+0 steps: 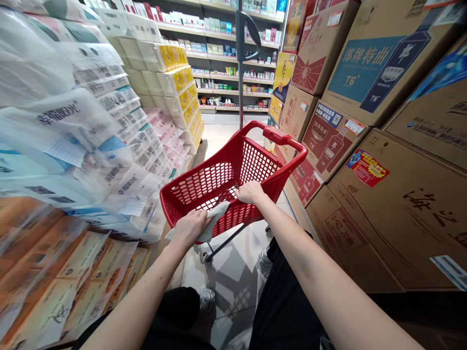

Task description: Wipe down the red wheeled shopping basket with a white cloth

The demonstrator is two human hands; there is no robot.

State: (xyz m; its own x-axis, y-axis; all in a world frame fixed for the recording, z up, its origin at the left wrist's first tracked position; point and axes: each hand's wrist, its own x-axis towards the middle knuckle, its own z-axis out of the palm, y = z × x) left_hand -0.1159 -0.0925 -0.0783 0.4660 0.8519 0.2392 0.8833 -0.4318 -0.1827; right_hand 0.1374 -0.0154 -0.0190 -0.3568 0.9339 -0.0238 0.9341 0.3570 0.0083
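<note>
A red plastic shopping basket cart (165,199) stands in front of me on a wheeled metal frame, its near long side toward me. My left hand (190,227) is closed on a pale grey cloth (219,211), which lies over the near rim and hangs partly down the outside. Further right along that rim, my right hand (250,192) is curled over the edge, fingertips partly hidden inside the basket. A red handle (277,135) rises at the cart's far right end. No goods show inside the basket.
Plastic-wrapped tissue packs (142,58) are piled high on the left, with orange packs (47,287) below. Stacked cardboard cartons (394,204) line the right. Behind the cart rise a grey pole (241,92) with a dark loop grip (254,34) and stocked shelves (219,53).
</note>
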